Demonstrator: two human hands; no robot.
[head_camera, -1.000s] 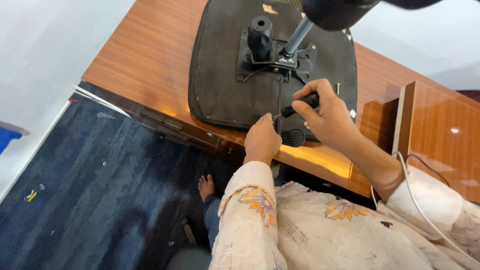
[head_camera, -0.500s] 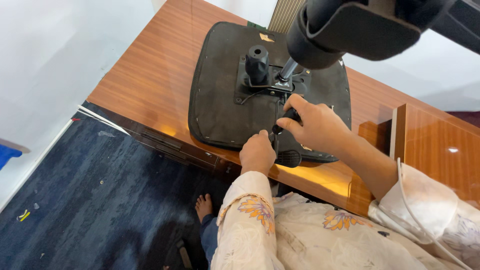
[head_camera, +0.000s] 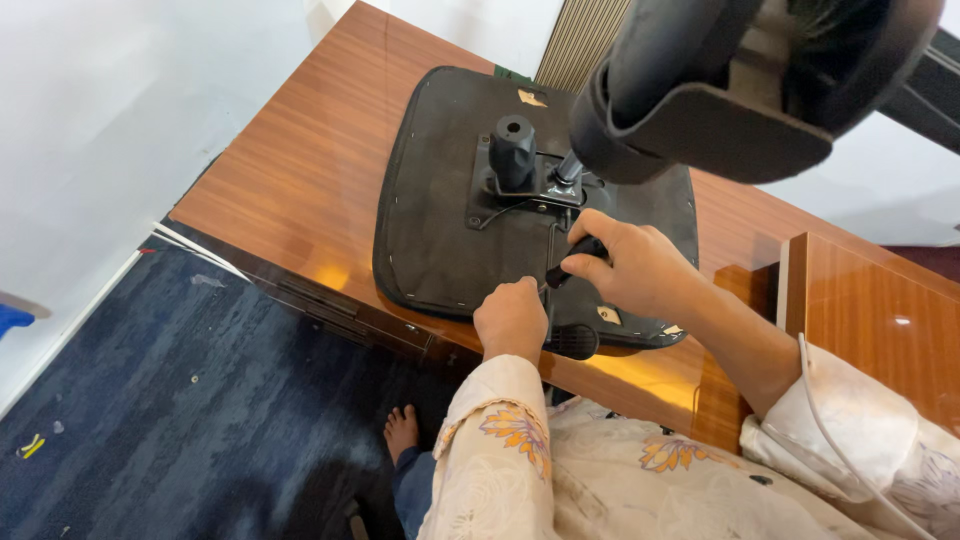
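Head view is looking down past a floral cream sleeve (head_camera: 500, 450) nearest the camera, with a bare foot (head_camera: 402, 430) showing below it on the dark blue carpet (head_camera: 200, 400). Just beyond the sleeve, the left hand (head_camera: 512, 318) is resting curled on the near edge of the upturned chair seat (head_camera: 440, 230), its fingers pressing down beside the tool tip; whether they are pinching anything small cannot be told. Beside it, the right hand (head_camera: 630, 270) is closing firmly around the black handle of a screwdriver (head_camera: 572, 260), which is slanting down and to the left toward the seat's underside, its tip meeting the black fabric just by the left hand's fingertips. A black lever paddle (head_camera: 572, 342) is sticking out under the seat's near edge, between the two wrists. The seat is lying bottom-up on the wooden desk (head_camera: 300, 170), covering much of its middle. Further out, a metal mechanism plate (head_camera: 520, 185) with a black socket standing upright is sitting at the seat's centre, and a chrome post is rising from it. Farthest, a padded black armrest (head_camera: 720, 100) is looming over the far edge, partly blocking the white wall.
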